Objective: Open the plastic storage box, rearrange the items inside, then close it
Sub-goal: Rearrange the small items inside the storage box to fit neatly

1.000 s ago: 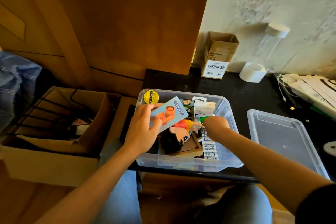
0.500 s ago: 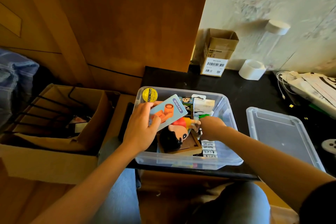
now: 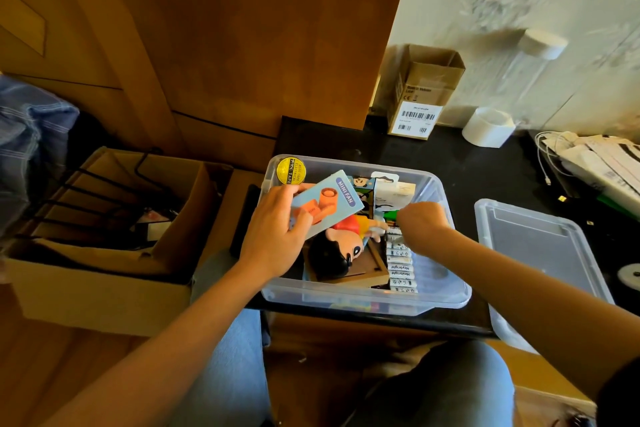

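Your clear plastic storage box (image 3: pixel 446 291) sits on the black tabletop (image 3: pixel 450 166), lid (image 3: pixel 540 260) already off & lying just to its right: opening done, rearranging underway, closing left. Inside: glossy cartoon doll (image 3: pixel 341 248) on a wooden frame, a row of cylindrical batteries (image 3: pixel 401 270). Your left hand (image 3: pixel 273 236) has its grip around a flat cardboard MINI FAN box (image 3: pixel 325 203). Right hand (image 3: pixel 420 220) is curled at the batteries; what it grips, can't tell.

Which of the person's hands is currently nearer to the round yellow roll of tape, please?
The left hand: it holds the blue mini fan box just below the round yellow roll of tape. The right hand reaches in at the clear plastic storage box's opposite side.
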Action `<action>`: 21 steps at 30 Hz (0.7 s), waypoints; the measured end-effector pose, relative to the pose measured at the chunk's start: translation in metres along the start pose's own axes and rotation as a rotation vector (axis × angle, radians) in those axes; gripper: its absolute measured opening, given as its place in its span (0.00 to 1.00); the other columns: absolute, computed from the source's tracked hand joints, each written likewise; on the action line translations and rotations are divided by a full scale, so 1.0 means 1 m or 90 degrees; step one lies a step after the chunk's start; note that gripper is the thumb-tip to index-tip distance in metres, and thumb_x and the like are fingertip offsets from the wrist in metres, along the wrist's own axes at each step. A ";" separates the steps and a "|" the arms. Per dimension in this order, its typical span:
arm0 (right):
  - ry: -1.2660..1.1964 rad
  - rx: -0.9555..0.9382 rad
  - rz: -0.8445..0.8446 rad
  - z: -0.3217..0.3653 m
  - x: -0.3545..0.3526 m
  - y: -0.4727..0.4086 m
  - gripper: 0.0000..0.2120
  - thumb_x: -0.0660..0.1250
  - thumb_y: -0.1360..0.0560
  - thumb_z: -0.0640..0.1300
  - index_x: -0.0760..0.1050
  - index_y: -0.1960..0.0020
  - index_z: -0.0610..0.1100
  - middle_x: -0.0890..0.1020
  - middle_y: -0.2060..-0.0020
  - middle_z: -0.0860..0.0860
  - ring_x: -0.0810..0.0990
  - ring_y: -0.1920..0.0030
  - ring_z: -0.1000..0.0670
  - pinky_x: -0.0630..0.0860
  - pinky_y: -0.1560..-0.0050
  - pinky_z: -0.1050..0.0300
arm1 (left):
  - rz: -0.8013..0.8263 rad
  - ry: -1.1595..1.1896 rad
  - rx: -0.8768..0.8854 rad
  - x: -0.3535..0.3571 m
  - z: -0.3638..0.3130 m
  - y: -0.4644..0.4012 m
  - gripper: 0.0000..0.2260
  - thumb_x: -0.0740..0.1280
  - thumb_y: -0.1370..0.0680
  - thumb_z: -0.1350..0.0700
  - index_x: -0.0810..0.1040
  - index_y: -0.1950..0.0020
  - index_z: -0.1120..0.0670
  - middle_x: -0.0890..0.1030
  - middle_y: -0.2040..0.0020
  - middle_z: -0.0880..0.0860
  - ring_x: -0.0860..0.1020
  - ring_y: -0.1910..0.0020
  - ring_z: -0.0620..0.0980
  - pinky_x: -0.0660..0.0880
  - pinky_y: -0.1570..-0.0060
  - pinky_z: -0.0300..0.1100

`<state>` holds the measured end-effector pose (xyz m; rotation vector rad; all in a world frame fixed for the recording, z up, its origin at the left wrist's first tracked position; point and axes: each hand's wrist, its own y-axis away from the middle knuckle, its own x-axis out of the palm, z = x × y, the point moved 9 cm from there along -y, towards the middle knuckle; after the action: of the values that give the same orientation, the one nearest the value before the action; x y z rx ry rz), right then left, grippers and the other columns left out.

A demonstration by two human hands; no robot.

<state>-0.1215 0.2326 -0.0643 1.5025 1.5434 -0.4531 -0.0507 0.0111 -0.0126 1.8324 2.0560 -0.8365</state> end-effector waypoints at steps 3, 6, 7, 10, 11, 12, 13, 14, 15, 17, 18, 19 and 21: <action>0.035 -0.017 -0.001 0.007 0.005 -0.001 0.10 0.63 0.23 0.40 0.74 0.43 0.43 0.80 0.54 0.50 0.79 0.56 0.52 0.69 0.61 0.63 | 0.003 0.001 -0.003 0.001 0.000 0.000 0.14 0.61 0.20 0.50 0.68 0.36 0.51 0.69 0.44 0.42 0.72 0.46 0.44 0.70 0.62 0.21; 0.039 -0.017 -0.001 0.009 0.010 -0.002 0.09 0.64 0.24 0.40 0.74 0.44 0.44 0.80 0.55 0.51 0.76 0.60 0.53 0.69 0.60 0.62 | 0.005 -0.006 -0.003 0.001 0.001 0.000 0.14 0.61 0.20 0.50 0.68 0.36 0.50 0.71 0.42 0.44 0.72 0.45 0.43 0.72 0.64 0.23; 0.031 -0.015 -0.004 0.009 0.010 -0.003 0.10 0.64 0.24 0.40 0.74 0.43 0.43 0.80 0.55 0.50 0.76 0.60 0.53 0.69 0.60 0.62 | 0.006 -0.010 -0.004 0.001 0.001 0.000 0.14 0.61 0.20 0.50 0.67 0.35 0.49 0.71 0.41 0.45 0.72 0.45 0.43 0.72 0.65 0.24; 0.010 -0.013 -0.016 0.009 0.008 -0.004 0.11 0.64 0.24 0.40 0.73 0.42 0.43 0.80 0.56 0.50 0.76 0.60 0.52 0.69 0.61 0.61 | 0.005 -0.010 -0.004 0.001 0.002 -0.001 0.14 0.61 0.20 0.49 0.67 0.35 0.49 0.72 0.40 0.45 0.72 0.45 0.43 0.71 0.65 0.25; 0.004 -0.015 -0.017 0.009 0.008 -0.004 0.12 0.65 0.24 0.40 0.73 0.42 0.43 0.80 0.56 0.50 0.77 0.60 0.52 0.69 0.61 0.62 | 0.005 -0.009 -0.005 0.002 0.002 -0.001 0.14 0.61 0.20 0.49 0.67 0.35 0.49 0.72 0.40 0.46 0.72 0.44 0.44 0.71 0.64 0.25; -0.003 -0.018 -0.014 0.009 0.008 -0.004 0.12 0.65 0.24 0.40 0.73 0.41 0.43 0.80 0.55 0.49 0.78 0.59 0.52 0.69 0.61 0.62 | 0.005 -0.008 -0.007 0.001 0.002 -0.001 0.14 0.61 0.20 0.49 0.68 0.35 0.49 0.72 0.39 0.46 0.73 0.44 0.44 0.71 0.63 0.25; -0.017 -0.019 -0.008 0.009 0.009 -0.003 0.12 0.65 0.24 0.40 0.73 0.41 0.43 0.80 0.55 0.49 0.79 0.58 0.52 0.70 0.61 0.62 | 0.005 -0.008 -0.009 0.001 0.003 -0.001 0.15 0.61 0.20 0.49 0.68 0.35 0.50 0.72 0.39 0.47 0.73 0.44 0.44 0.72 0.63 0.26; -0.042 -0.017 -0.007 0.008 0.008 -0.003 0.12 0.65 0.24 0.39 0.73 0.41 0.43 0.80 0.54 0.48 0.79 0.57 0.51 0.71 0.61 0.62 | 0.005 -0.007 -0.010 0.002 0.003 -0.001 0.15 0.61 0.20 0.49 0.68 0.35 0.50 0.72 0.39 0.47 0.73 0.44 0.45 0.72 0.63 0.26; -0.079 -0.009 -0.006 0.006 0.006 -0.002 0.12 0.65 0.24 0.39 0.74 0.41 0.42 0.80 0.53 0.48 0.80 0.56 0.51 0.72 0.60 0.61 | 0.006 -0.005 -0.010 0.001 0.003 -0.001 0.15 0.61 0.20 0.49 0.68 0.35 0.50 0.72 0.39 0.47 0.73 0.44 0.45 0.72 0.64 0.26; -0.174 0.013 -0.023 -0.005 -0.005 -0.001 0.10 0.63 0.24 0.39 0.75 0.43 0.40 0.81 0.53 0.46 0.79 0.57 0.50 0.75 0.59 0.60 | 0.010 0.000 -0.009 0.001 0.002 -0.001 0.15 0.62 0.21 0.49 0.67 0.35 0.50 0.73 0.39 0.47 0.73 0.43 0.45 0.73 0.62 0.27; -0.218 0.018 -0.038 -0.012 -0.012 0.001 0.10 0.61 0.23 0.39 0.76 0.44 0.41 0.81 0.53 0.46 0.79 0.57 0.50 0.76 0.58 0.60 | 0.014 0.007 -0.008 0.001 0.001 -0.001 0.16 0.62 0.21 0.47 0.67 0.35 0.50 0.73 0.39 0.48 0.73 0.43 0.45 0.75 0.60 0.29; -0.251 0.008 -0.048 -0.018 -0.018 0.004 0.11 0.60 0.23 0.40 0.76 0.43 0.41 0.81 0.52 0.45 0.79 0.56 0.49 0.77 0.56 0.59 | 0.019 0.014 -0.004 0.002 0.000 -0.001 0.18 0.63 0.22 0.45 0.67 0.34 0.50 0.72 0.38 0.48 0.73 0.42 0.45 0.76 0.56 0.32; -0.294 -0.029 -0.053 -0.026 -0.026 0.013 0.13 0.59 0.22 0.41 0.75 0.39 0.43 0.80 0.44 0.46 0.79 0.49 0.48 0.78 0.48 0.56 | 0.038 0.018 0.009 0.003 -0.004 0.000 0.26 0.66 0.26 0.40 0.65 0.32 0.48 0.71 0.37 0.47 0.71 0.39 0.44 0.77 0.48 0.40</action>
<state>-0.1222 0.2405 -0.0260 1.1967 1.2414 -0.7496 -0.0507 0.0156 -0.0114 1.9134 2.0071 -0.8169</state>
